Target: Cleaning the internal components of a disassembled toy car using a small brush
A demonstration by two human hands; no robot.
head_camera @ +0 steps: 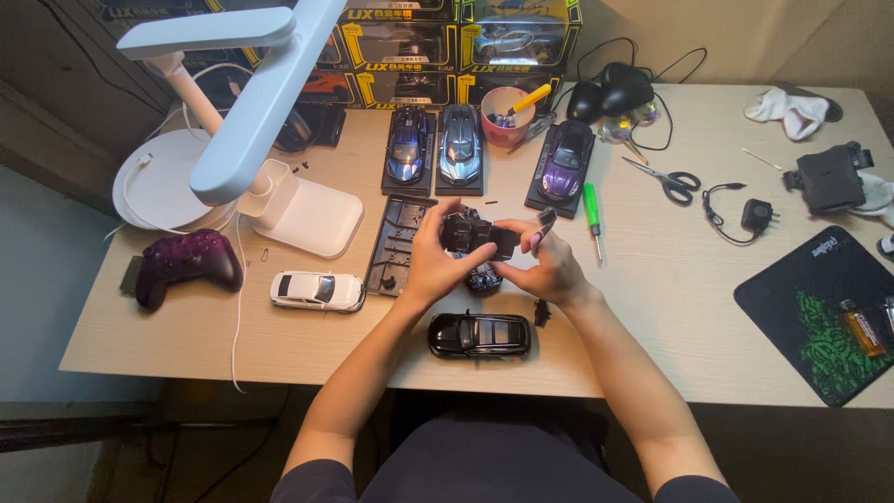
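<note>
Both hands meet over the desk (652,270): the left hand (430,265) curls closed around a small dark car part (477,233), thumb on its near side and fingers over the top, and the right hand (548,265) pinches the same part from the other end, with what looks like a slim purple-tipped tool (543,228) tucked in its fingers. Just under the hands lies another small dark piece (482,277), partly hidden. Nearer the body sits a black car (479,335); left of the left hand are a dark parts tray (396,244) and a white car (317,291), and beyond that a purple gamepad (186,264) and a white lamp (244,121). Past the hands stand three display cars (463,144) and a red cup (507,115); right of the right hand lie a green screwdriver (592,212) and scissors (669,179). The work looks like fitting or freeing a piece of the held part; the next move seems to need a steady left grip while the right works precisely.
</note>
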